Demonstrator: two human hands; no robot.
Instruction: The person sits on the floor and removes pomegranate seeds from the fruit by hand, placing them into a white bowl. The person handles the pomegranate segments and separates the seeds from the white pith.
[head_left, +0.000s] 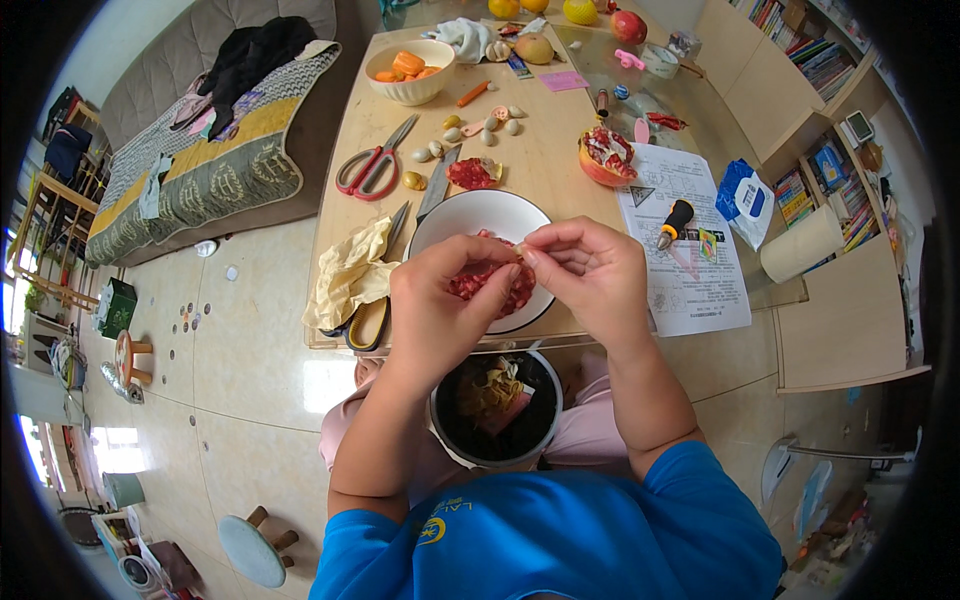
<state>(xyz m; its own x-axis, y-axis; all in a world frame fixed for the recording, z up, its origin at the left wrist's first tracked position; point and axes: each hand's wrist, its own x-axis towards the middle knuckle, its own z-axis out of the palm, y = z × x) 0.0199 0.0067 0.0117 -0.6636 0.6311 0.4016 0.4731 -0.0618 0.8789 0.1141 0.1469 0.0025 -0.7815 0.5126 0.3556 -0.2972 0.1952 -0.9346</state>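
Both hands are over a white dark-rimmed bowl (433, 240) of red pomegranate seeds (517, 300) at the table's front edge. My right hand (592, 274) pinches a tiny pale piece (520, 250) between thumb and forefinger. The curled fingers of my left hand (450, 292) almost meet it there; whether a pomegranate chunk is inside them is hidden. Behind the bowl lies a broken pomegranate chunk (472, 173) beside a knife blade (437, 187). An opened pomegranate (606, 156) rests farther right, by a printed sheet (697, 300).
Red-handled scissors (367, 172) and dark-handled scissors (367, 324), partly under crumpled paper (349, 262), lie left. Carrots (409, 66) fill a cream bowl (411, 91). A screwdriver (677, 223) lies on the sheet. Between my knees stands a waste bin (551, 420) holding peelings.
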